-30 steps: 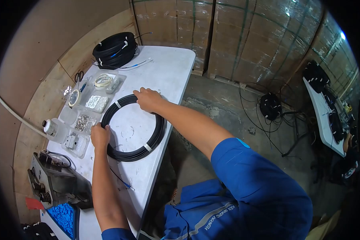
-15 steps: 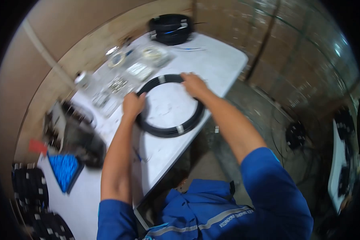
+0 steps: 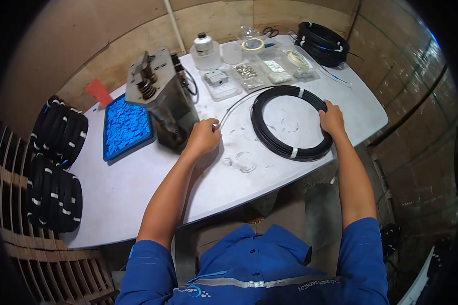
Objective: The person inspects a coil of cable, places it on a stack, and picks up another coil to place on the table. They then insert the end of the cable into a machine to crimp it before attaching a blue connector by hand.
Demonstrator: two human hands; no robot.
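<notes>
A coil of black cable, bound with white tape, lies flat on the white table. My right hand is closed around the coil's right side. The cable's loose end runs left from the top of the coil to my left hand, which pinches it. Just left of that hand stands a grey metal press with a spring on its front. Behind the press, a blue tray holds many small blue pieces.
Along the back are a white bottle, a box of small metal parts, tape rolls and scissors. More black coils sit at the back right. Others are stacked at the left edge.
My left hand has let go of the coil and moved left, drawing out the cable's end. The coil now rests further right, with my right hand still on it. The view has turned left.
</notes>
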